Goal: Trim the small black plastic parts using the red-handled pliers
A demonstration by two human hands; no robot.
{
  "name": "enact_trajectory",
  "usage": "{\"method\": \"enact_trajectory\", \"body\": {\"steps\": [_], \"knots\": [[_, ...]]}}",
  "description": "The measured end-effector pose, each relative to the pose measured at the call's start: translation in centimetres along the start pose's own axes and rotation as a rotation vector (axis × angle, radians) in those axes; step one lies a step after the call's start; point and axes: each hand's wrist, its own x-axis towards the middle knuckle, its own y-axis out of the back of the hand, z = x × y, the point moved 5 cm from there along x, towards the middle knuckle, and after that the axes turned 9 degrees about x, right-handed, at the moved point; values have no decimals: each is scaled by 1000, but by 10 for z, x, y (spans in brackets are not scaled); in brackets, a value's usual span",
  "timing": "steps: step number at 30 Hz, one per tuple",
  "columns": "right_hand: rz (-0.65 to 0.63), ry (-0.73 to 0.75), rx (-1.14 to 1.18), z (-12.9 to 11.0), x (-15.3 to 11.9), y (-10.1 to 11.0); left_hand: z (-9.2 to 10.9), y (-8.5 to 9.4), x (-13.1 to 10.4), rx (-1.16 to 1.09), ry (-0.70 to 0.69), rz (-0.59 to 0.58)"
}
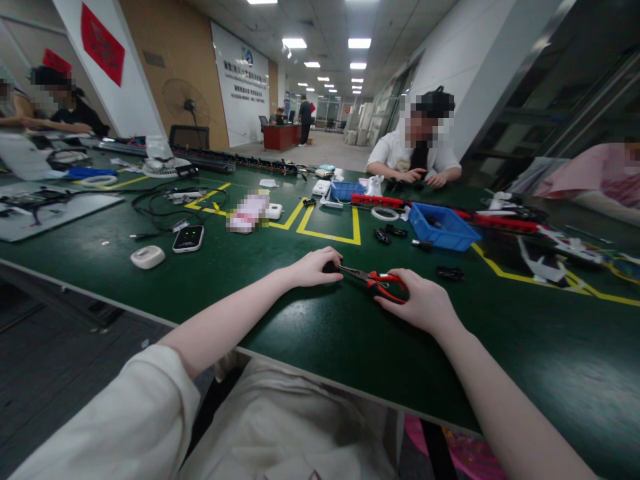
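My right hand (417,299) is closed around the red and black handles of long-nose pliers (383,283). Their narrow jaws point left, toward my left hand (316,268). Between the fingers and thumb of my left hand sits a small black object (330,267), too small to name. The plier tips meet or nearly meet this black piece; whether they grip it I cannot tell. Both hands are just above the green tabletop (310,327), near its front edge.
A blue bin (443,227) with dark parts stands right of centre, with black cable bundles (390,232) beside it. To the left lie a white-edged device (189,239), a white rounded case (147,257) and black cables (150,207). Across the table sits a person (420,140).
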Motion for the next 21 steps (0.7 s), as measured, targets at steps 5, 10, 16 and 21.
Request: {"method": "enact_trajectory", "body": {"steps": [5, 10, 16, 21], "knots": [[12, 6, 2, 0, 0, 1, 3, 1, -1, -1, -11, -2], [21, 16, -13, 2, -1, 1, -1, -1, -3, 14, 4, 5], [-10, 15, -23, 5, -2, -2, -3, -2, -3, 33, -6, -10], [-6, 25, -17, 3, -2, -2, -1, -1, -2, 44, -21, -12]]}}
